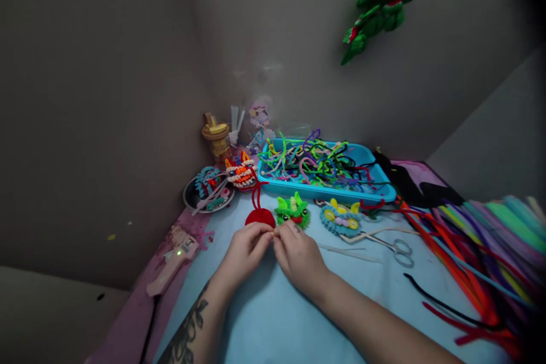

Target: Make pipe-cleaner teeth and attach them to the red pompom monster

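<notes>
My left hand (246,245) and my right hand (302,256) meet over the blue table cover, thumbs and index fingers pinched tip to tip. What lies between the fingertips is too small and covered to make out. Just beyond my left fingers is a round red fuzzy piece (260,216) with red stems rising from it. Behind my right fingers sits a green pipe-cleaner animal head (293,209). A blue and yellow pipe-cleaner head (340,219) lies farther right. Pale pipe cleaners (352,252) rest beside my right hand.
A blue tray (328,190) of tangled pipe-cleaner scraps stands at the back. Scissors (394,247) and a heap of coloured pipe cleaners (490,250) are on the right. On the left are a metal bowl (186,198), an orange pipe-cleaner head (241,172) and a corded pink glue gun (177,259).
</notes>
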### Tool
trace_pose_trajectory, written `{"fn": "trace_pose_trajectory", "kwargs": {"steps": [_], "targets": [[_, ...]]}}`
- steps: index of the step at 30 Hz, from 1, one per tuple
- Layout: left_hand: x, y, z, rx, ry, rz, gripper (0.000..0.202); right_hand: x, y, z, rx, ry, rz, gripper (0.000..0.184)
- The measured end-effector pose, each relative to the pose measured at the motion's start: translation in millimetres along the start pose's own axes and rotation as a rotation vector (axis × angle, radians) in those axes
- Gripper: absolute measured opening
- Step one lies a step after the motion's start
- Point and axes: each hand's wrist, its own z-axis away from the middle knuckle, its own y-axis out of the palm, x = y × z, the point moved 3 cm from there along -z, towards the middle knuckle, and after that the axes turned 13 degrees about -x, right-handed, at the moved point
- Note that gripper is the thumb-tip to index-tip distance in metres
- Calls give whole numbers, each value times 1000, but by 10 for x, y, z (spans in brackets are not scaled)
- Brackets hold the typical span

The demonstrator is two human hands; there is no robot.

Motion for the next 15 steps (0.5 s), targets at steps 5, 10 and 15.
{"fn": "trace_pose_trajectory", "kwargs": {"steps": [5,10,15], "targets": [[-26,-18,-22,17,15,-12,17,-15,-13,-33,2,39,-64,13],[-3,1,-17,4,-102,58,17,-1,-30,-54,-1,31,-161,14],[20,-82,-15,-33,-88,20,18,-25,-58,-51,32,84,-222,12]]}}
